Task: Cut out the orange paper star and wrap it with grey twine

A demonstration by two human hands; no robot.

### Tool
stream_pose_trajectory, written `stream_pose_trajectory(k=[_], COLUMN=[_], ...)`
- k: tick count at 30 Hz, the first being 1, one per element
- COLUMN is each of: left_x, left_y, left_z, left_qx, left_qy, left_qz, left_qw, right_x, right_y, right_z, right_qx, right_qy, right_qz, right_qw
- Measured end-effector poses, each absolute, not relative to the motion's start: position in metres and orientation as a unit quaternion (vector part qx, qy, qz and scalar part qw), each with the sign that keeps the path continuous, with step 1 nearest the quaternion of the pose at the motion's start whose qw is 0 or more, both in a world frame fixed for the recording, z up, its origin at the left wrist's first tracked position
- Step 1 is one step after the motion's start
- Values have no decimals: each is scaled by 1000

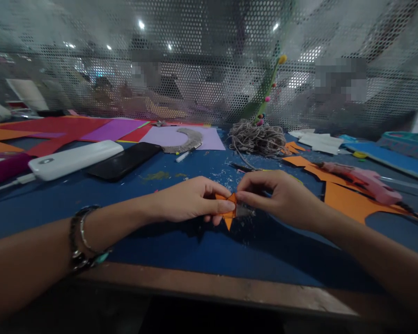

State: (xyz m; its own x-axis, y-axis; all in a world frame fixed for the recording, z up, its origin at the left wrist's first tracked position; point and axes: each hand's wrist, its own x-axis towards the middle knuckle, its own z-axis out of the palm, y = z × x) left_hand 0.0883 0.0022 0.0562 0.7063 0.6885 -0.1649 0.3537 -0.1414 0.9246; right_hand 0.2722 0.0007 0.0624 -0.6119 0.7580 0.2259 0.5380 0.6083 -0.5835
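My left hand (191,202) pinches a small orange paper star (229,221) between thumb and fingers, just above the blue tabletop. Dark lines are drawn on the star, and one of its points faces down toward me. At the star's right edge, the thumb and forefinger of my right hand (270,192) are closed in a pinch; what lies between those fingertips is mostly hidden. Pale scraps and specks are scattered on the table (209,253) around both hands.
Behind my hands lie a grey crescent (190,141) and a tangled heap of grey yarn (257,138). To the left are a black phone (127,161) and a white power bank (77,160). A pink glue gun (364,180) rests on orange paper (350,202) at right. Perforated metal (195,83) rises behind.
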Motion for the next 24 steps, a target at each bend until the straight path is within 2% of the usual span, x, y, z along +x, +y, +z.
stream_pose_trajectory(k=[11, 17, 19, 24], left_x=[90, 94, 94, 94], left_y=[0, 1, 1, 1], left_z=[54, 47, 46, 44], left_qx=[744, 737, 731, 704], left_qy=[357, 353, 347, 338], left_qz=[159, 196, 202, 177], left_qw=[542, 542, 551, 599], right_x=[271, 278, 286, 320], right_y=[1, 9, 20, 93], right_z=[65, 66, 69, 106], right_qx=[-363, -424, -469, -558], right_qy=[-863, -848, -841, -791], right_qz=[266, 170, 116, 36], right_qw=[231, 268, 245, 250])
